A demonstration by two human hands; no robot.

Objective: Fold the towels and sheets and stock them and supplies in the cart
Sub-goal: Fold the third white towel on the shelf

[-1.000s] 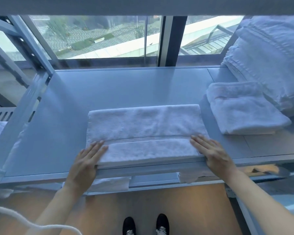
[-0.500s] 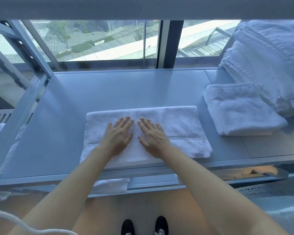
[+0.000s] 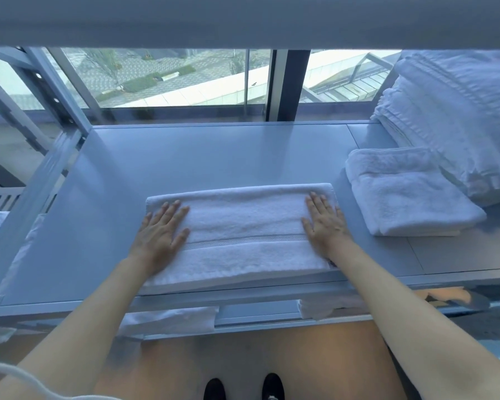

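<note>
The folded white towel (image 3: 243, 235) is lying near the front edge of the grey worktop (image 3: 214, 157). The left hand (image 3: 159, 232) and the right hand (image 3: 325, 223) are pressing flat, fingers spread, on its two ends. Another folded towel (image 3: 407, 197) is sitting to the right.

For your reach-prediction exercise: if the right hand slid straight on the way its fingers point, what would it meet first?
The right hand, flat on the long folded white towel, points away towards the window. It would first cross that towel's far folded edge, then bare grey shelf; the way looks free up to the glass, though depth is unclear.
</note>
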